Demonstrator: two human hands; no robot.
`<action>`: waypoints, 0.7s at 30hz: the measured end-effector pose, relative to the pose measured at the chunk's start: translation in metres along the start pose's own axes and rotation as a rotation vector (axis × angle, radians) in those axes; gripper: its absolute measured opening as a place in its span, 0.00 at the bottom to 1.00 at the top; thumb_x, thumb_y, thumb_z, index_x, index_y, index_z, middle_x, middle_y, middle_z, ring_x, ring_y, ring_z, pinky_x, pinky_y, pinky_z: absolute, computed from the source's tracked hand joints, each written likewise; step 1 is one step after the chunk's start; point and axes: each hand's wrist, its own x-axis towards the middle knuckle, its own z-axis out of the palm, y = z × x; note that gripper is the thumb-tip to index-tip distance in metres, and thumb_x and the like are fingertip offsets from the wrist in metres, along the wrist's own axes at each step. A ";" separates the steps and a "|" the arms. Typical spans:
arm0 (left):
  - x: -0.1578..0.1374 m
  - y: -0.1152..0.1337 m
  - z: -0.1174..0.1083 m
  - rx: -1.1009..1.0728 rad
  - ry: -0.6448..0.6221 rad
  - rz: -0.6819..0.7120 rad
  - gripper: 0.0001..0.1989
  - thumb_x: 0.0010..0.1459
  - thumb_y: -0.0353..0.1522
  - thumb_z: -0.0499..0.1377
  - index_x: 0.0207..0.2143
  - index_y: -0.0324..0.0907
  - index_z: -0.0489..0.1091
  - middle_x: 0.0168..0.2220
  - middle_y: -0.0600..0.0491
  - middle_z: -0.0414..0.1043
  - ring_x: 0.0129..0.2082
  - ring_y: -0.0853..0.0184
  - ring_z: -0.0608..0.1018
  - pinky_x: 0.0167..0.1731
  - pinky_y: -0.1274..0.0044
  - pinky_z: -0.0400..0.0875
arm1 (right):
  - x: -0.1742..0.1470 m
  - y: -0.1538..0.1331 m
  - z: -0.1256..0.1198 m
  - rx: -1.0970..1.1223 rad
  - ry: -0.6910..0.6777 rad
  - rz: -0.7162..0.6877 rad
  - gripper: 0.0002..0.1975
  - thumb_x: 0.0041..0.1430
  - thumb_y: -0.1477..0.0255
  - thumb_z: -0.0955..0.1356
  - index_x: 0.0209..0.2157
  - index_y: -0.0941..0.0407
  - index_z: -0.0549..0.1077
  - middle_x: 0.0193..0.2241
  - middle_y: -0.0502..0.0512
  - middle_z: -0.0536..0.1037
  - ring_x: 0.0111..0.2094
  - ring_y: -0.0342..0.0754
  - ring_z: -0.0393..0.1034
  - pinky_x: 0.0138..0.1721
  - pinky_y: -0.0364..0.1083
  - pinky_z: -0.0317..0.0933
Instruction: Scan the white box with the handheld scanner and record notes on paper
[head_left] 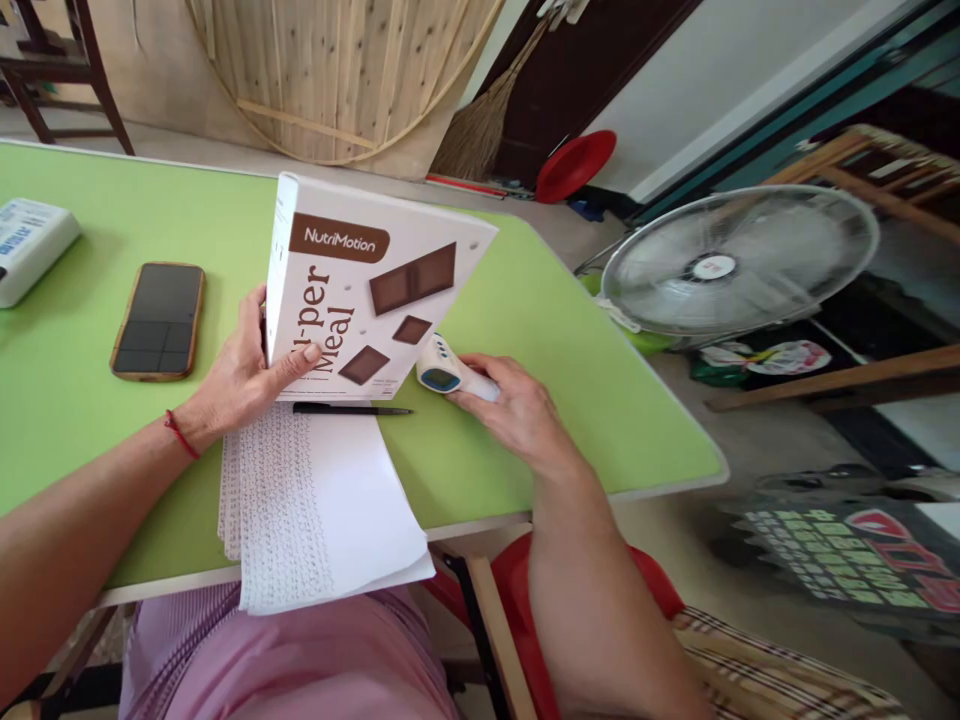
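Note:
A white box with brown chocolate-piece pictures and "NutriMotion" lettering is held tilted above the table by my left hand. The thumb presses on its front, and the other fingers go behind its left side. My right hand is closed around the handle of a white infrared thermometer. Its small screen faces up towards me, and its head is close to the box's lower right edge. Under the box a black pen lies across the top of some handwritten paper sheets.
On the green table a smartphone lies left of my left hand. A white device sits at the far left. Beyond the table's right edge stand a fan and a wooden rack. A red stool is beside me.

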 end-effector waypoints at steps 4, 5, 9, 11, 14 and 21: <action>0.002 0.001 -0.003 -0.039 -0.020 0.029 0.33 0.60 0.48 0.61 0.59 0.42 0.55 0.55 0.41 0.68 0.55 0.49 0.73 0.50 0.57 0.73 | -0.008 -0.024 -0.009 -0.108 0.129 -0.164 0.16 0.60 0.61 0.67 0.46 0.55 0.77 0.41 0.63 0.76 0.44 0.61 0.72 0.45 0.62 0.66; 0.003 0.001 -0.003 -0.051 -0.028 0.029 0.33 0.60 0.48 0.62 0.59 0.42 0.55 0.55 0.41 0.68 0.54 0.49 0.73 0.50 0.57 0.73 | -0.010 -0.036 -0.012 -0.120 0.183 -0.211 0.14 0.62 0.64 0.67 0.45 0.55 0.77 0.41 0.63 0.76 0.44 0.60 0.71 0.46 0.61 0.66; 0.004 0.002 -0.004 -0.085 -0.019 0.015 0.33 0.58 0.49 0.63 0.57 0.41 0.56 0.54 0.40 0.69 0.54 0.49 0.73 0.48 0.58 0.74 | -0.017 -0.079 -0.006 -0.037 -0.016 -0.469 0.10 0.66 0.69 0.65 0.41 0.54 0.78 0.32 0.56 0.77 0.35 0.51 0.71 0.39 0.51 0.66; 0.004 0.003 -0.004 -0.087 0.003 0.000 0.34 0.56 0.49 0.65 0.56 0.41 0.57 0.54 0.40 0.68 0.53 0.49 0.73 0.48 0.59 0.75 | -0.016 -0.090 0.004 -0.122 -0.047 -0.516 0.11 0.67 0.69 0.64 0.39 0.56 0.79 0.30 0.57 0.77 0.34 0.52 0.70 0.38 0.51 0.63; 0.004 0.004 -0.004 -0.077 0.046 0.020 0.34 0.55 0.49 0.65 0.55 0.41 0.57 0.54 0.41 0.68 0.54 0.50 0.73 0.49 0.60 0.74 | -0.016 -0.093 0.018 -0.198 -0.029 -0.508 0.13 0.68 0.68 0.64 0.39 0.57 0.79 0.28 0.57 0.76 0.33 0.52 0.69 0.37 0.50 0.60; 0.010 -0.010 -0.016 -0.038 0.100 0.130 0.32 0.57 0.49 0.64 0.56 0.45 0.57 0.58 0.43 0.64 0.58 0.50 0.69 0.55 0.57 0.68 | -0.021 -0.092 0.018 -0.108 -0.100 -0.544 0.10 0.66 0.73 0.65 0.40 0.56 0.79 0.31 0.56 0.77 0.33 0.50 0.69 0.35 0.49 0.57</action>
